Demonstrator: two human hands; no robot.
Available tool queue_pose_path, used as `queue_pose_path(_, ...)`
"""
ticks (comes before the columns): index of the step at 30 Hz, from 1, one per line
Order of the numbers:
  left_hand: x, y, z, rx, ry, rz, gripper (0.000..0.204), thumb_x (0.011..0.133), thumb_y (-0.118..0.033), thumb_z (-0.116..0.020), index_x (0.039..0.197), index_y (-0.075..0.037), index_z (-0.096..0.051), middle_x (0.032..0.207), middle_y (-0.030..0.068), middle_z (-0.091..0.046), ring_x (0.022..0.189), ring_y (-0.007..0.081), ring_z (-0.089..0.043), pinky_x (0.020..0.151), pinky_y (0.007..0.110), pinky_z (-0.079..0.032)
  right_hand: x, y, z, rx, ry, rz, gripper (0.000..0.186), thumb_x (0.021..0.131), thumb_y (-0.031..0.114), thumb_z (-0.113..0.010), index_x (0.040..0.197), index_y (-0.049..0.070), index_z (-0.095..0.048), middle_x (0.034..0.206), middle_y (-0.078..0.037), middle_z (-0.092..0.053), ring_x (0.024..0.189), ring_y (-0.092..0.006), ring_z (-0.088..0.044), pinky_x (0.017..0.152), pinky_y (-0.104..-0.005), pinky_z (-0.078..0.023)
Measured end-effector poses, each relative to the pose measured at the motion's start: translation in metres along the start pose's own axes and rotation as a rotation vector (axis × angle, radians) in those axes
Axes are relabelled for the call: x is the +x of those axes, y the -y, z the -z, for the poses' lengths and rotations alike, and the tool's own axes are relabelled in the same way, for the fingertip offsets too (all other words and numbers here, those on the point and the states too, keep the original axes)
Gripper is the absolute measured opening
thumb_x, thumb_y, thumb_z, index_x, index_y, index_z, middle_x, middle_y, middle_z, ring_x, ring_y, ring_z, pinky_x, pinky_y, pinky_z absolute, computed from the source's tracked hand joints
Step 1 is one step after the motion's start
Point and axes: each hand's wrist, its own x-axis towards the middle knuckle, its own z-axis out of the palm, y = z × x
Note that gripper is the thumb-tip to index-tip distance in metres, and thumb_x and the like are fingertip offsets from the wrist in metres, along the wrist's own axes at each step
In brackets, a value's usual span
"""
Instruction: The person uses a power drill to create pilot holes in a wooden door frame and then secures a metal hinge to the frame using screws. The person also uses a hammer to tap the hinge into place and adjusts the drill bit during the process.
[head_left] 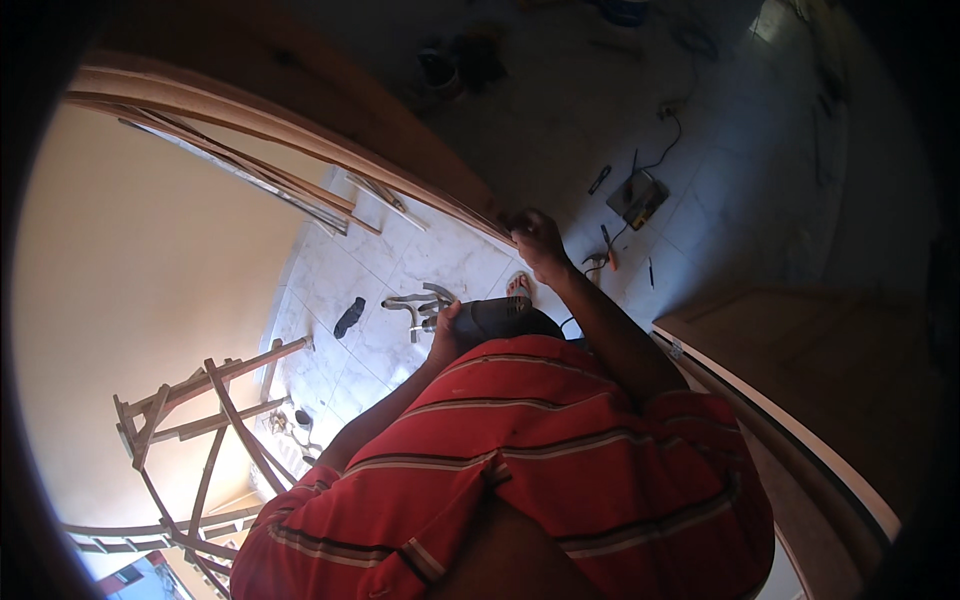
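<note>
My left hand [446,328] is wrapped round a black power tool [492,318], low in front of my red striped shirt. The tool's exact kind is hard to make out, and its near side is hidden by the shirt. Farther forward, my right hand [541,246] is closed against the edge of a long wooden door frame [440,190], with the fingertips touching the wood. Whether a small thing sits between those fingers cannot be seen. Beyond my left hand, grey bent metal pieces [432,294] show above the floor.
A tool box or tray [638,198] with a cable lies on the tiled floor, with several small hand tools around it. A dark cloth-like item [349,317] lies left. Wooden scaffolding [215,400] stands at the left wall; a wooden door panel [780,340] is at right.
</note>
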Motion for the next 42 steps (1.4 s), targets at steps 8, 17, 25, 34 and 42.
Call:
queue_pose_path(8,0.003,0.002,0.003,0.064,-0.054,-0.022,0.079,0.091,-0.060,-0.059,0.135,0.005,-0.058,0.133,0.0242,-0.066,0.120,0.0376,-0.066,0.110,0.049,-0.048,0.002,0.023,0.017,-0.366,0.117,0.129,0.010,0.088,0.009,-0.063,0.094,0.002,-0.067,0.083,-0.013,-0.069,0.075,-0.0235,-0.068,0.071,-0.0367,-0.054)
queue_pose_path(17,0.002,0.000,-0.008,0.046,-0.022,-0.005,0.078,0.091,-0.059,-0.060,0.135,0.005,-0.058,0.132,0.0242,-0.067,0.118,0.0376,-0.066,0.109,0.049,-0.049,-0.004,0.060,0.022,-0.611,0.204,0.486,0.016,0.087,0.002,-0.059,0.101,0.002,-0.068,0.095,-0.022,-0.070,0.092,-0.0407,-0.070,0.079,-0.0417,-0.056)
queue_pose_path(25,0.005,0.002,-0.003,0.031,-0.006,-0.007,0.078,0.090,-0.059,-0.061,0.134,0.005,-0.058,0.132,0.0243,-0.067,0.119,0.0380,-0.066,0.109,0.050,-0.048,-0.001,0.044,0.030,-0.114,0.256,-0.165,0.006,0.092,0.010,-0.063,0.095,0.006,-0.065,0.082,-0.005,-0.063,0.072,-0.0135,-0.060,0.061,-0.0313,-0.050)
queue_pose_path(34,0.003,0.003,-0.001,-0.016,-0.006,0.018,0.076,0.090,-0.058,-0.062,0.134,0.003,-0.059,0.133,0.0231,-0.067,0.120,0.0379,-0.066,0.110,0.051,-0.047,-0.002,0.052,0.021,0.297,0.320,-0.427,0.009,0.095,0.013,-0.059,0.088,0.008,-0.058,0.073,-0.001,-0.053,0.056,-0.0063,-0.042,0.048,-0.0238,-0.034)
queue_pose_path(42,0.006,0.005,0.009,0.009,-0.012,0.029,0.077,0.089,-0.059,-0.062,0.134,0.003,-0.059,0.133,0.0221,-0.066,0.120,0.0369,-0.065,0.110,0.050,-0.047,0.002,0.044,0.022,0.327,0.288,-0.406,0.006,0.088,0.002,-0.064,0.087,0.007,-0.059,0.073,-0.003,-0.055,0.055,-0.0073,-0.044,0.047,-0.0249,-0.035)
